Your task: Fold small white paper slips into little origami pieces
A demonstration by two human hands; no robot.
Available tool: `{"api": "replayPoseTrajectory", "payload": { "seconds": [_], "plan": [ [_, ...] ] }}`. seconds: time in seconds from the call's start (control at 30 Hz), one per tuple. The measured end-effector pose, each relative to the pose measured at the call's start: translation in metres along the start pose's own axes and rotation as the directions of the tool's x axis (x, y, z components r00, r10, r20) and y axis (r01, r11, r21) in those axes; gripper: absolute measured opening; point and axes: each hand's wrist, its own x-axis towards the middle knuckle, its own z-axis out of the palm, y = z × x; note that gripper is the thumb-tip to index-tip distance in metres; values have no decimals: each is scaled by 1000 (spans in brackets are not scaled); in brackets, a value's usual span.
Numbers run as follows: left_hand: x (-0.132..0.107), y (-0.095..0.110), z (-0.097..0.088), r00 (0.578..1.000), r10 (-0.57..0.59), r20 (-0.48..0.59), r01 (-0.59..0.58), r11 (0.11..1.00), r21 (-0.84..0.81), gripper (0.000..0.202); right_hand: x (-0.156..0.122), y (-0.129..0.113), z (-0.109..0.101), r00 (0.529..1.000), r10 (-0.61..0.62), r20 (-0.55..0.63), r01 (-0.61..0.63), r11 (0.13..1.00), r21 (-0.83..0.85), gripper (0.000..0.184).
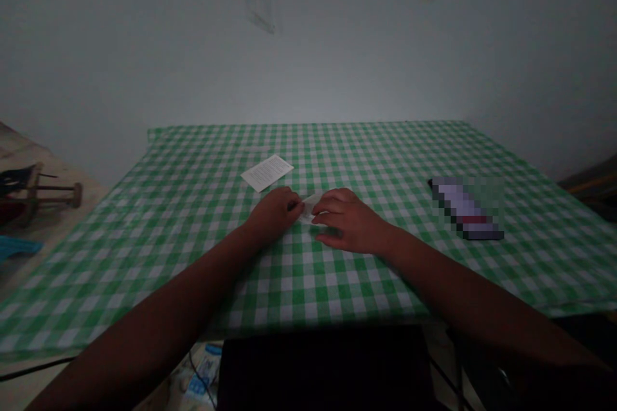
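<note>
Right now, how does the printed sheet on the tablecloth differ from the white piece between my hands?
The printed sheet lies flat on the checked tablecloth, while the white piece is held between your left hand and right hand. The sheet shows whole, with lines of text; the piece is mostly hidden, no text visible. Both look white and papery.

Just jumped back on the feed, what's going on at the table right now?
A person is holding a small piece of white paper between their left hand and right hand on a green gingham tablecloth. A printed white card lies just beyond the hands, and a pixelated object lies to the right.
</note>
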Motion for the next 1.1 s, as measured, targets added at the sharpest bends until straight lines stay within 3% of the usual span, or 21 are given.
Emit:
{"api": "replayPoseTrajectory", "payload": {
  "seconds": [0.2,0.33,0.43,0.57,0.67,0.8,0.93,1.1],
  "plan": [
    [-1,-1,-2,1000,-29,-3,29,999,19,34,0,2,4,981,104,165,-89,991,-98,18],
    [-1,-7,-2,992,-91,-84,93,995,29,16,0,7,5,959,172,225,-157,984,-83,12],
    [-1,-9,-4,990,-1,-142,13,996,86,16,-1,10,2,948,207,241,-191,977,-91,11],
    [-1,-9,-3,975,224,-1,-223,969,105,31,0,10,-5,922,262,285,-243,965,-101,15],
    [-1,-10,0,951,298,84,-301,953,33,34,1,10,-9,911,284,300,-270,959,-87,18],
    [-3,-12,0,955,284,88,-283,959,-15,25,-1,12,-10,937,225,267,-225,974,-32,21],
    [-4,-10,-3,969,234,78,-235,972,0,29,-3,12,-9,961,163,223,-169,986,11,27],
    [-4,-8,-5,971,215,99,-219,975,24,32,-1,12,-10,956,151,253,-158,987,9,21]
  ]
}}
